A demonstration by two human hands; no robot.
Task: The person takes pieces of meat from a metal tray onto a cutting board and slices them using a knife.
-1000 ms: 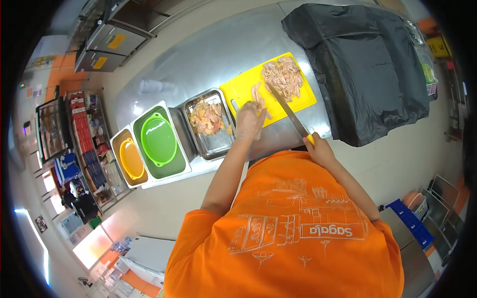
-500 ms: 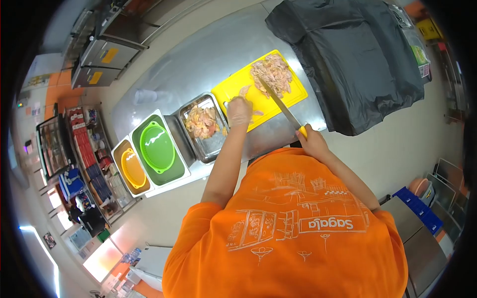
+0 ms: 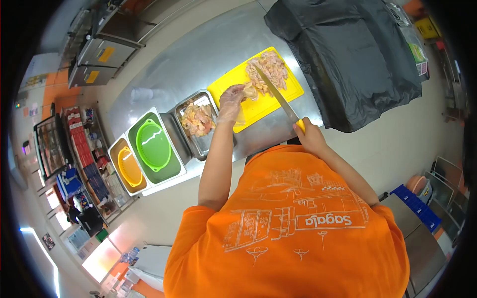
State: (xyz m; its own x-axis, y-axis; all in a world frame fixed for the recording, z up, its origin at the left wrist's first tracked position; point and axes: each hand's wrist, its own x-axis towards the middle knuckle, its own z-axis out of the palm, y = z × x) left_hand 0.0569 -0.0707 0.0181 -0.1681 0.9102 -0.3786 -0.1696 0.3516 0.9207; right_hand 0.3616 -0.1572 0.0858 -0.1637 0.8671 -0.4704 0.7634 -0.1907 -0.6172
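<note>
My left hand (image 3: 230, 102), in a clear plastic glove, is over the near left part of the yellow cutting board (image 3: 258, 110). Its fingers are closed on a pale piece of raw chicken (image 3: 250, 91). In my right hand (image 3: 312, 136) is a long knife (image 3: 279, 97), gripped by its yellow handle. The blade slants across the board, its tip over a pile of cut raw chicken (image 3: 274, 69) at the far right end. Left of the board, a metal tray (image 3: 200, 147) holds more raw chicken pieces (image 3: 198, 119).
Left of the tray stand white-rimmed containers with a green basket (image 3: 154, 145) and a yellow basket (image 3: 130, 166). A clear cup (image 3: 142, 94) rests on the steel table (image 3: 198, 59). Black plastic sheeting (image 3: 348, 64) covers something bulky on the right. Shelves (image 3: 92, 149) stand farther left.
My left hand has lifted a little from the board and turned, with a chicken piece now showing at its fingertips. My right hand still grips the knife, its blade slightly shifted.
</note>
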